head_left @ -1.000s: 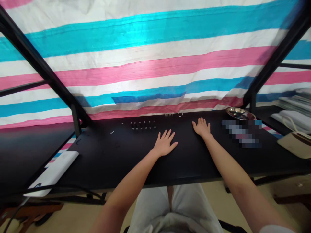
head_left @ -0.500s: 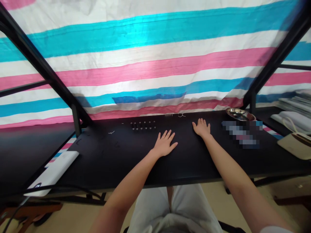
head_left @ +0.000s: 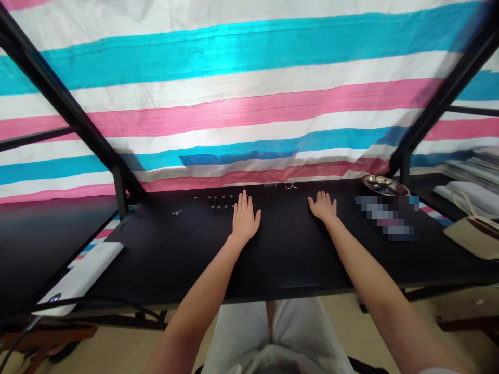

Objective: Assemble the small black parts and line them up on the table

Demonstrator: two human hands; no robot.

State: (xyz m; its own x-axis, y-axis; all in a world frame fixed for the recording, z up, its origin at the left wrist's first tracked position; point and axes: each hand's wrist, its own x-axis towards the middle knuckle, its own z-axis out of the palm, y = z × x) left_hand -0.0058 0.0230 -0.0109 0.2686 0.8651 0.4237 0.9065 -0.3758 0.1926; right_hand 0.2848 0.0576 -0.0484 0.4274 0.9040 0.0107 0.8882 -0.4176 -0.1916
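My left hand (head_left: 245,221) is open over the black tabletop (head_left: 284,259), its fingers reaching to a row of small dark cylinders with pale ends (head_left: 218,202). It covers the right end of that row, and I cannot tell whether it touches them. Palm down on the table, my right hand (head_left: 323,206) is open with nothing in it. Behind the hands, by the striped sheet, lie a row of tiny metal pieces (head_left: 270,185) and a thin white curled strand (head_left: 290,185). Another white strand (head_left: 177,212) lies left of the cylinders.
A shiny metal dish (head_left: 385,185) sits at the back right, beside a blurred-out object (head_left: 385,218). A white power strip (head_left: 81,278) with a cable crosses the left edge. Black frame posts (head_left: 120,192) flank the table. Papers (head_left: 471,195) and a beige box (head_left: 473,236) are far right.
My left hand has moved left and slightly away from me, now hiding the right end of the cylinder row. My right hand stays in place.
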